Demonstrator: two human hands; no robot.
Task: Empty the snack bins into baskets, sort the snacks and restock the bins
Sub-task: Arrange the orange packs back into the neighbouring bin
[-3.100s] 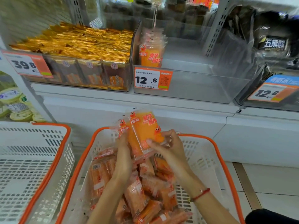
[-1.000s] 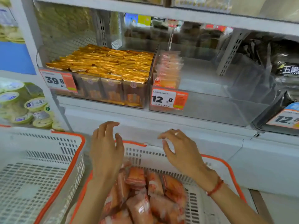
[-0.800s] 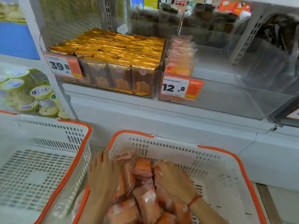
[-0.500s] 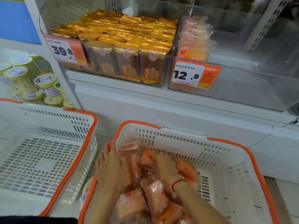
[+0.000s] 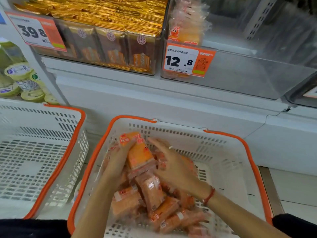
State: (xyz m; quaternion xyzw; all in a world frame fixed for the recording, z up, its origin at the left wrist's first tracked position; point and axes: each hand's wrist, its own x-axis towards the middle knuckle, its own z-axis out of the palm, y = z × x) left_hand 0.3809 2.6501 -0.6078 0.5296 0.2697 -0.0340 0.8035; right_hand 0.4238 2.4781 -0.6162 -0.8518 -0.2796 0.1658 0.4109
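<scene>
A white basket with an orange rim (image 5: 228, 148) stands on the floor below the shelf and holds a pile of orange snack packets (image 5: 154, 200). My left hand (image 5: 118, 162) and my right hand (image 5: 173, 167) press from both sides on an upright stack of orange packets (image 5: 139, 153) at the far left of the pile. The fingers of both hands look fairly straight against the stack. A clear bin (image 5: 240, 54) on the shelf, tagged 12.8, holds a few of the same packets (image 5: 186, 24) at its left end.
A second white, orange-rimmed basket (image 5: 39, 152) stands to the left with nothing visible in it. A clear bin of gold packets (image 5: 109, 31), tagged 39.8, fills the shelf's left. Green-lidded cups (image 5: 20, 79) sit at far left. Another bin's edge (image 5: 307, 93) shows at right.
Both hands dropped from above the basket into the pile and gathered packets into an upright stack between them. The view has tilted down and closer to the basket.
</scene>
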